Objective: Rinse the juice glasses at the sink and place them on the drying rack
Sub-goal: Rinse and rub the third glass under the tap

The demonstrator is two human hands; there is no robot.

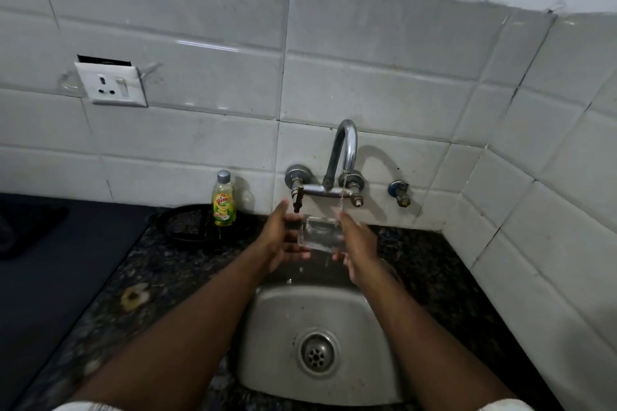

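While water runs from the tap [344,147] in a thin stream [342,194], you have plenty standing round the work. A soap bottle [224,201] stands upright on the tabletop [160,280] against the tiles, left of the tap, with a black ring-shaped thing [185,225] lying just behind and beside it. A dark mat [50,260] covers the far left of the tabletop, and a socket [112,84] sits on the wall above it. A small valve [399,192] juts from the tiles right of the tap. The tap's left handle [297,198] hangs down just above your left hand [278,238], close to the thumb.

You hold the glass [320,234] on its side over the back edge of the sink [263,354], under the stream, above and behind the drain [316,353]. Your left fingers [298,254] curl beneath it with the thumb raised over its left end. Your right hand [360,252] clasps the other end, its fingers [338,256] wrapped under the glass, though blur hides just how tightly.
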